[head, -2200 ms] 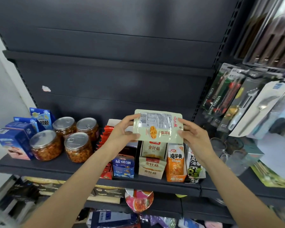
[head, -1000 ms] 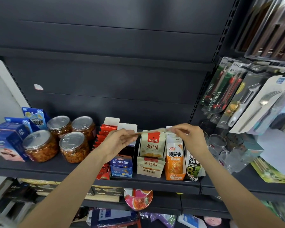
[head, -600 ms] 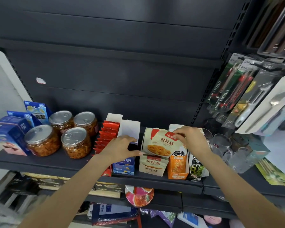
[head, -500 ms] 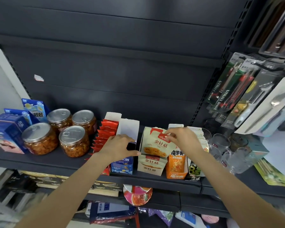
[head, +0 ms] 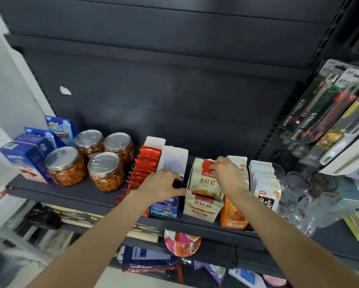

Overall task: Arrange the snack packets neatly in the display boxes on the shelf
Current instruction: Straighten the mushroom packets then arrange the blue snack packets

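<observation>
Right hand (head: 226,175): grip pinched on the top edge of the cream snack packet (head: 204,178), at its red header. Packet stands upright at the front of the cream display box (head: 199,213), printed face toward the camera, roughly square to the box front.

Left hand (head: 162,187): fingers curled over the top of the blue display box (head: 164,205), thumb stretched out toward the cream packet's lower left corner; cannot tell if the thumb touches it. Grip looks clamped on the blue box wall, whose tall white back flap (head: 174,157) rises behind the hand.

Just left of the blue box: a row of red packets (head: 145,165) standing in a box. Just right of the cream box: orange display box (head: 232,217), mostly hidden by the right wrist, then a row of white packets (head: 263,179) in another box.

All on the dark shelf (head: 74,190). Far left: four clear jars with metal lids (head: 103,171) and blue cartons (head: 27,154). Right end: clear glasses (head: 296,183); packaged utility knives (head: 319,109) hang above them.
</observation>
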